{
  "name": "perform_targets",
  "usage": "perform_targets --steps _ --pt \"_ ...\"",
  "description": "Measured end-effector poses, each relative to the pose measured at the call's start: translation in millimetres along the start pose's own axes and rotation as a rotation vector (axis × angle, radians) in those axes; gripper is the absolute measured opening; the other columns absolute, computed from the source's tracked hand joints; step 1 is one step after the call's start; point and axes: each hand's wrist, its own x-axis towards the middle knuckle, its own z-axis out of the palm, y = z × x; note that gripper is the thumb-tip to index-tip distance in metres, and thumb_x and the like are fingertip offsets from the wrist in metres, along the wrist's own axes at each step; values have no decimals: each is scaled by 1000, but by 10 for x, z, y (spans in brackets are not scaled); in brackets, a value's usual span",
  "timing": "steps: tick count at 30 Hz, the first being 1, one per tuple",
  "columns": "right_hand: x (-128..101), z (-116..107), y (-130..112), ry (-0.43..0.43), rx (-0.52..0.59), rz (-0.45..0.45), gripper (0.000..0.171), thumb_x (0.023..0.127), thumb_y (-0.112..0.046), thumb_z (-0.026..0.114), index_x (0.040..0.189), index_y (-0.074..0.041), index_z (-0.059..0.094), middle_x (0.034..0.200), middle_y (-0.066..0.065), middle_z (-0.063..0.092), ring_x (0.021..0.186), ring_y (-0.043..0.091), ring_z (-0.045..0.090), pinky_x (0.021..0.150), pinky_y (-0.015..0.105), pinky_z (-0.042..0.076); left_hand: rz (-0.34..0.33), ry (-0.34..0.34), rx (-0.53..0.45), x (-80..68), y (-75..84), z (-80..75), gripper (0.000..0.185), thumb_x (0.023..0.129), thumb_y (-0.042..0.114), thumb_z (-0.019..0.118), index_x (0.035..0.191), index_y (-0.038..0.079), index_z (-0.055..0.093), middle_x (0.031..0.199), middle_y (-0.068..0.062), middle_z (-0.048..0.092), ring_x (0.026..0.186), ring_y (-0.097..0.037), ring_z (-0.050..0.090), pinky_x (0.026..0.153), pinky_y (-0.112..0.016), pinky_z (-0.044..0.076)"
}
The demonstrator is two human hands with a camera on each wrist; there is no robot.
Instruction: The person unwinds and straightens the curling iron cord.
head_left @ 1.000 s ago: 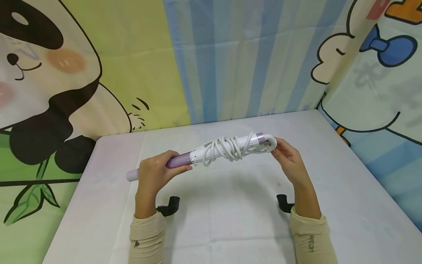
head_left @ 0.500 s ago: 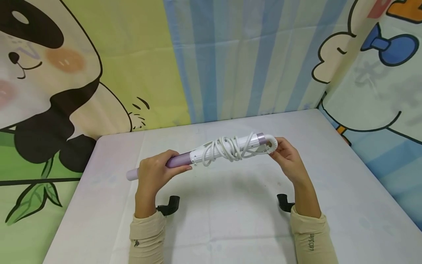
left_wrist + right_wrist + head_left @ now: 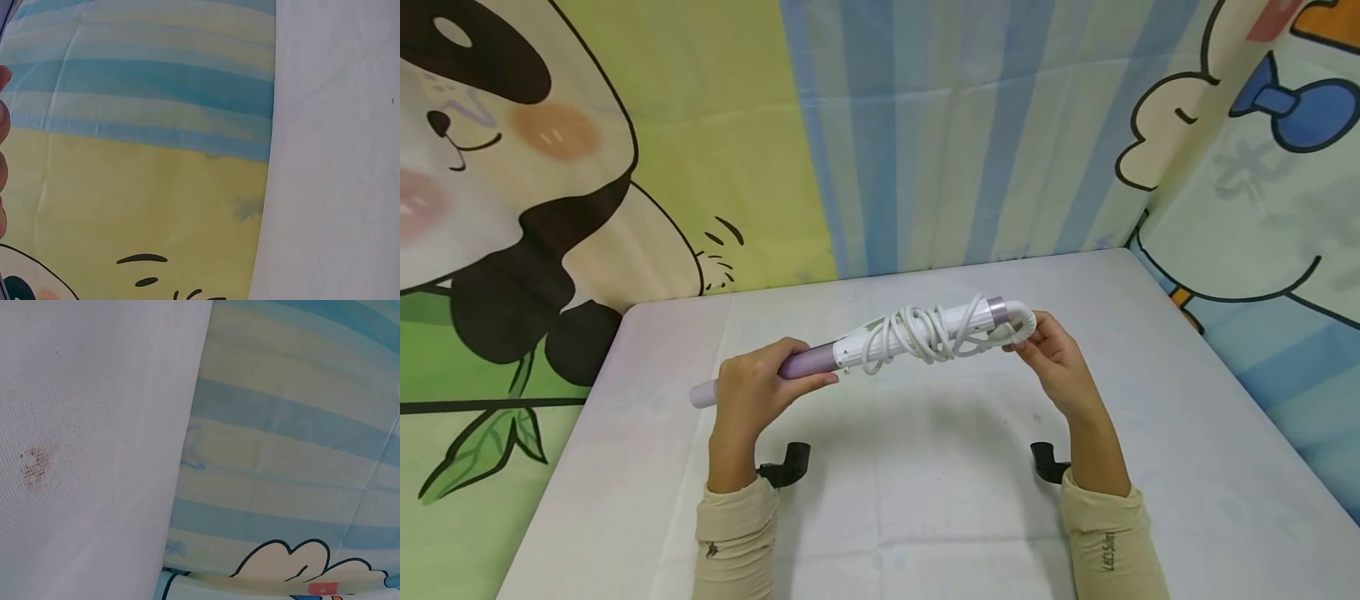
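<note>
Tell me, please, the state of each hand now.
Left hand: closed, holding the purple-and-white wand.
Right hand: closed, pinching the looped white cord.

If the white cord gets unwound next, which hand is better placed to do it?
Probably the right hand: it pinches the white cord where it bends beyond the handle, while the left hand grips the purple barrel, better suited to steadying it.

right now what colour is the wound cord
The cord is white, clearest in the head view.

The wand looks smooth, satiny plastic; its cord matt; the sleeves cloth.
</note>
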Motion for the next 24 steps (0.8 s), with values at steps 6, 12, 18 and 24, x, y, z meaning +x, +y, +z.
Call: perform_targets --steps 6,12,18,24 --pt "5 -7 19 -2 30 4 32 92 6 43 115 -15 50 107 -8 61 93 5 58 84 17 45 0 8 -2 1 6 -2 68 73 74 43 77 10 65 62 -2 64 45 -11 50 44 -26 36" --pt "13 -10 52 -16 109 37 29 91 7 44 112 -12 51 106 -6 64 93 6 60 82 19 47 -9 20 6 -1 -2 -9 66 73 73 46 77 10 65 62 -3 64 45 -11 50 44 -26 37" --pt "15 -13 62 -24 144 74 28 89 9 47 107 -11 53 100 -6 64 87 6 60 82 18 47 -22 56 34 -5 -8 -18 67 73 72 46 77 8 65 63 -5 65 46 -14 53 43 -28 38" --pt "-12 -50 24 -88 136 101 30 86 12 48 107 -10 52 99 -5 63 89 6 61 81 18 47 -39 84 57 0 -14 -28 67 73 72 46 76 8 65 62 -5 64 45 -15 52 43 -28 37"
